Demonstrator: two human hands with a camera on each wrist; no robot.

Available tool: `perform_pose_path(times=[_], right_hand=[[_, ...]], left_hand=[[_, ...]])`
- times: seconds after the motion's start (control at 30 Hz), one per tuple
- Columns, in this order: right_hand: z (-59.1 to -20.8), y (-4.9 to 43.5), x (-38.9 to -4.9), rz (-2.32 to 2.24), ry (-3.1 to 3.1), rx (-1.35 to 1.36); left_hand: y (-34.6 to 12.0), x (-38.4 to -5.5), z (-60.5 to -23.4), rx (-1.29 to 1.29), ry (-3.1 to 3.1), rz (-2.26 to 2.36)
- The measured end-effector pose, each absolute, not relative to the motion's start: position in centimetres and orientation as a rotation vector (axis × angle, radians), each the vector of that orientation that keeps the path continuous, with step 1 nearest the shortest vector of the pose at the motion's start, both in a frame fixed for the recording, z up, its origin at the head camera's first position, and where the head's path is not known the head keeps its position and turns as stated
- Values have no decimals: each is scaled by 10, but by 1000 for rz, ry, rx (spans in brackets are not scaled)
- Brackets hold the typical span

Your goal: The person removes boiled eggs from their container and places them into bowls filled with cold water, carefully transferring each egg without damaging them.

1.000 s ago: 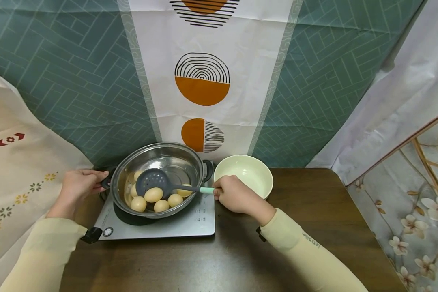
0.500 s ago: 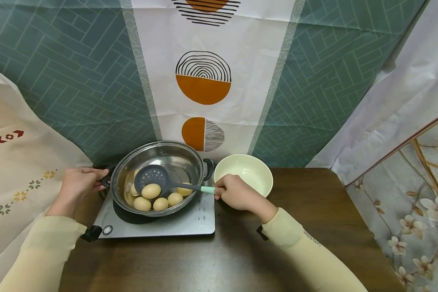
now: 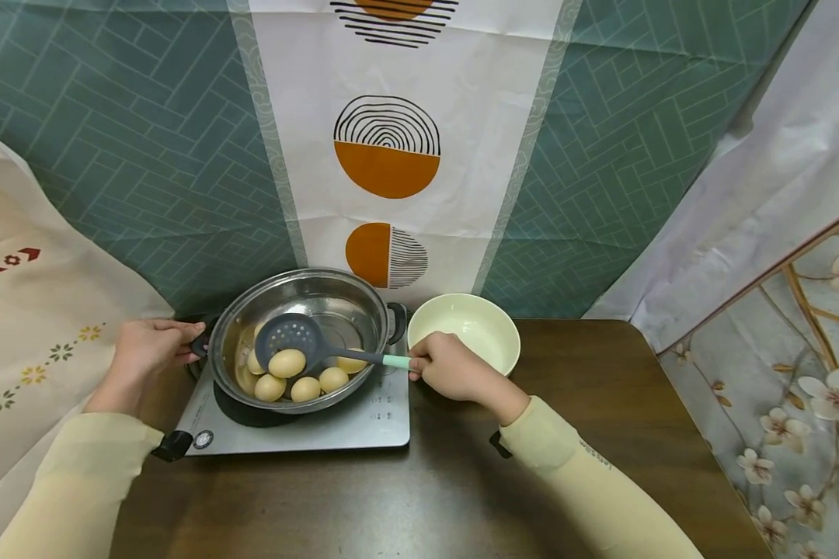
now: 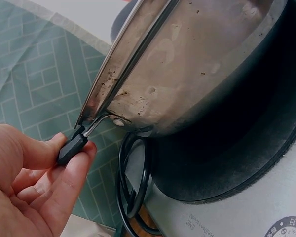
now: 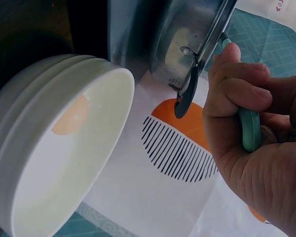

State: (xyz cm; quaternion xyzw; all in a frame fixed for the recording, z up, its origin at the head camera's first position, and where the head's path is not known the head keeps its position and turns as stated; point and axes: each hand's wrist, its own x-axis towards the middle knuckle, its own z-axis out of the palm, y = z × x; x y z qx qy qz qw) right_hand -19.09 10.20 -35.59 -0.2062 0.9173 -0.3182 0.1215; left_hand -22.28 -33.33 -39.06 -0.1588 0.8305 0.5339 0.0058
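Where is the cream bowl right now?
In the head view, the cream bowl sits on the table, right of the pot, just behind the right hand.

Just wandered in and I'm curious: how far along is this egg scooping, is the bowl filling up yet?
Early days. Done: nothing moved; the pale bowl looks empty. In hand: the right hand grips the slotted spoon, one egg on it, above the pot; the left hand holds the pot handle. Left: carrying that egg over, then the others.
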Motion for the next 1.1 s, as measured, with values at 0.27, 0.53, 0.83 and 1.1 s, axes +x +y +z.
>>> perform_pose_path(times=[0.27,0.53,0.83,1.1], right_hand=[[-353,104,-189,-929,2678,-607],[-344,111,-187,-954,2704,-608],[-334,124,-187,-987,2722,-541],[-329,144,-187,-1013,2718,-491]], left_hand=[[-333,-222,-391,-516,2608,1626],[-334,-222,-390,-507,2597,1655],[-332,-219,-388,-467,2590,1720],[-331,-219,-388,-472,2596,1694]])
